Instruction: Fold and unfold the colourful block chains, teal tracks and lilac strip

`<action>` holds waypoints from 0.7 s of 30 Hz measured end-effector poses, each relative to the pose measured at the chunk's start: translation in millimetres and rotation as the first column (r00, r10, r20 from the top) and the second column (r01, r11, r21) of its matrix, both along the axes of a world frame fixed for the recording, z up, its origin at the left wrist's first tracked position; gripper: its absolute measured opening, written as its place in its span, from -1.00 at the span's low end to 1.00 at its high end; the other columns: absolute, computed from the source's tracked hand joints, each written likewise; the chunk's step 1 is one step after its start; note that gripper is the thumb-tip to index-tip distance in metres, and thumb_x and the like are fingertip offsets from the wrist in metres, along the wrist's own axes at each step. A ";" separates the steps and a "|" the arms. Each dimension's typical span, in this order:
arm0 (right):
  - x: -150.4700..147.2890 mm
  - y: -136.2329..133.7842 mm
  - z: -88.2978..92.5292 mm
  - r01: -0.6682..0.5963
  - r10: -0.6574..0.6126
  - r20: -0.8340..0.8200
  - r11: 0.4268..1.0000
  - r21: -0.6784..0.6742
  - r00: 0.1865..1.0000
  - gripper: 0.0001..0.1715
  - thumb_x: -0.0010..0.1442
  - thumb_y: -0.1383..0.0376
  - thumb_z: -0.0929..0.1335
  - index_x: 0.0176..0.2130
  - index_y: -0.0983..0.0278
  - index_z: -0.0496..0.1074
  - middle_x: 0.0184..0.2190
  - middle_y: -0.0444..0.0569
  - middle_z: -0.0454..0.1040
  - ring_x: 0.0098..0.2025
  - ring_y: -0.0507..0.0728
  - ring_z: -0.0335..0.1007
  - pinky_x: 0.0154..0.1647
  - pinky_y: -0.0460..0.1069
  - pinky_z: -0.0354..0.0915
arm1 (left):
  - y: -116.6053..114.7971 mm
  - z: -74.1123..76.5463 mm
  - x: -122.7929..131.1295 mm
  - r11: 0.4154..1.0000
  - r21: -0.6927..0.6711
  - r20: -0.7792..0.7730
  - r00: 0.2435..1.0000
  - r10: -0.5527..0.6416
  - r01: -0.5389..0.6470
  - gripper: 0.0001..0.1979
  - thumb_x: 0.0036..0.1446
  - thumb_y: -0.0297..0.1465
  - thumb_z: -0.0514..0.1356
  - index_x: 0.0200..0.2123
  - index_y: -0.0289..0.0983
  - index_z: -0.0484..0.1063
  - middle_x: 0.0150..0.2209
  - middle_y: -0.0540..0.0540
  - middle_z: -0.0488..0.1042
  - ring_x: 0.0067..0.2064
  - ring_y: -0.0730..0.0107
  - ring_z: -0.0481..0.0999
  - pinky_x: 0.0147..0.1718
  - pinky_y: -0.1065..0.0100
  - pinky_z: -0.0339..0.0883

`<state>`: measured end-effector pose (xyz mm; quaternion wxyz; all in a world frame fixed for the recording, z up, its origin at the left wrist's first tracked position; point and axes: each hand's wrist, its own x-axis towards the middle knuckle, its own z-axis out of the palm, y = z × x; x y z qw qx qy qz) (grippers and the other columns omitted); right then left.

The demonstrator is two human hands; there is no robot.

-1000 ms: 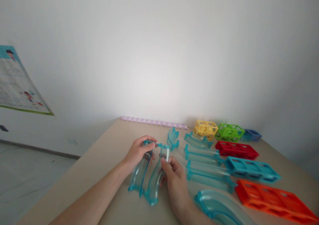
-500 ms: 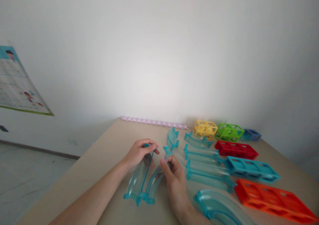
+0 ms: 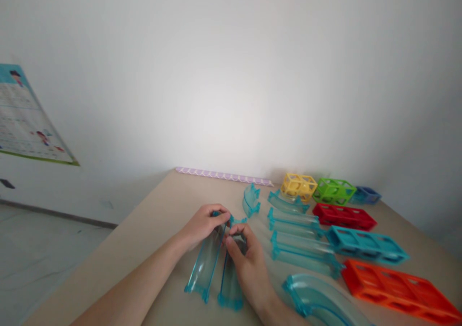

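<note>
My left hand (image 3: pixel 207 224) is closed around the far end of a clear teal track piece (image 3: pixel 206 263), a straight trough that slants toward me. Just to its right, my right hand (image 3: pixel 247 256) grips a second clear teal track piece (image 3: pixel 230 285) by its upper part, thumb on top. The two pieces run side by side, with a narrow gap between their near ends. My fingers nearly meet at the far ends and hide how those ends lie. Behind my hands a short curved teal piece (image 3: pixel 250 200) stands on the table (image 3: pixel 155 220).
Right of my hands lie straight teal tracks (image 3: pixel 301 249) and a large curved track (image 3: pixel 325 297). Beyond are orange (image 3: pixel 397 290), teal (image 3: pixel 366 245) and red (image 3: pixel 342 216) block frames. Yellow (image 3: pixel 299 186), green (image 3: pixel 334 191) and blue (image 3: pixel 367 195) frames stand near the wall, beside a purple patterned strip (image 3: pixel 224 176).
The right-hand track piece has turned from tilted against the left one to nearly parallel with it. Its near end has swung right, apart from the left piece.
</note>
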<state>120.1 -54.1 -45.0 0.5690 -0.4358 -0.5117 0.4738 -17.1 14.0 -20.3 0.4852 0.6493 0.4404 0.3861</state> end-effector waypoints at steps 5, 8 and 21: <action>-0.6 -1.1 -2.2 -0.087 0.086 -0.041 0.995 -0.041 0.995 -0.78 0.14 0.17 0.37 -0.28 0.21 0.28 -0.48 -0.19 0.34 -0.53 0.03 0.28 -0.53 -0.09 0.21 | 0.0 0.0 -0.9 0.999 0.038 -0.035 0.999 0.000 0.002 -0.79 0.05 -0.27 0.23 -0.36 -0.29 0.56 -0.37 -0.08 0.55 -0.27 0.28 0.46 -0.24 0.37 0.23; -2.3 -1.8 -0.1 -0.091 0.089 -0.047 0.995 -0.044 0.995 -0.79 0.12 0.19 0.38 -0.31 0.21 0.27 -0.52 -0.21 0.34 -0.54 0.03 0.29 -0.52 -0.10 0.21 | -1.0 1.4 0.1 0.999 0.030 -0.010 1.000 0.017 -0.016 -0.80 0.04 -0.27 0.24 -0.39 -0.29 0.57 -0.38 -0.08 0.55 -0.27 0.29 0.46 -0.24 0.38 0.23; -3.5 -1.7 -5.3 -0.098 0.092 -0.105 0.994 -0.053 0.990 -0.74 0.07 0.20 0.43 -0.27 0.20 0.30 -0.45 -0.22 0.28 -0.56 -0.03 0.22 -0.61 -0.14 0.24 | 1.4 -4.2 2.9 0.992 -0.107 0.078 0.994 0.079 -0.071 -0.75 -0.03 -0.22 0.30 -0.50 -0.32 0.52 -0.51 -0.04 0.46 -0.44 0.40 0.39 -0.42 0.41 0.21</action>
